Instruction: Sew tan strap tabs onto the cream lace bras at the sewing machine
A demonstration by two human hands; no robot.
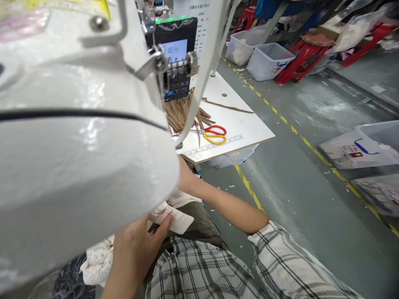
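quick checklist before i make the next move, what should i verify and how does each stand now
1. Left hand on the pale fabric piece: ok, thumb lies over it.
2. Right hand placement: cannot tell, the machine head hides it.
3. Needle area free: cannot tell, out of sight.
4. Control screen lit: ok, though its text is too small to read.
5. Scissors away from the left hand: ok, on the white tabletop.
6. Brown strips all bunched: not ok, one lies apart.
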